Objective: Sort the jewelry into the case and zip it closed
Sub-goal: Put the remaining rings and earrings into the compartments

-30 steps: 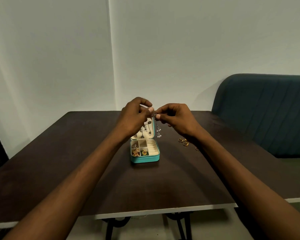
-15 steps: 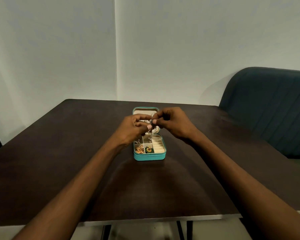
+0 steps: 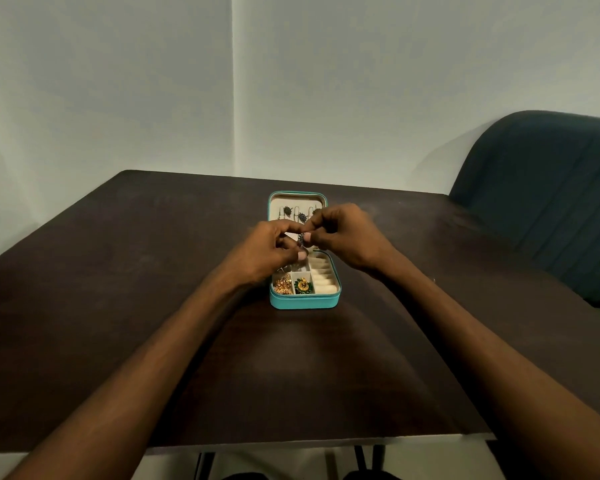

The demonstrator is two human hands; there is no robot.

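A teal jewelry case [image 3: 303, 302] lies open in the middle of the dark table, its lid [image 3: 298, 202] laid back with several earrings hung inside. Gold pieces [image 3: 282, 284] and a green-and-gold piece [image 3: 303, 285] fill the front compartments; cream ring rolls [image 3: 323, 277] line the right side. My left hand [image 3: 269, 249] and my right hand [image 3: 347, 237] meet above the case and both pinch a small dark earring [image 3: 301, 240] between their fingertips. My hands hide the case's middle.
The dark brown table [image 3: 153, 306] has a pale front edge. A dark teal upholstered chair [image 3: 548, 202] stands at the right, close to the table's side. A plain white wall corner rises behind.
Both hands have come down from above the case to just over its hinge, still pinching the earring. The view tilted down and shifted; the loose rings on the right are out of sight.
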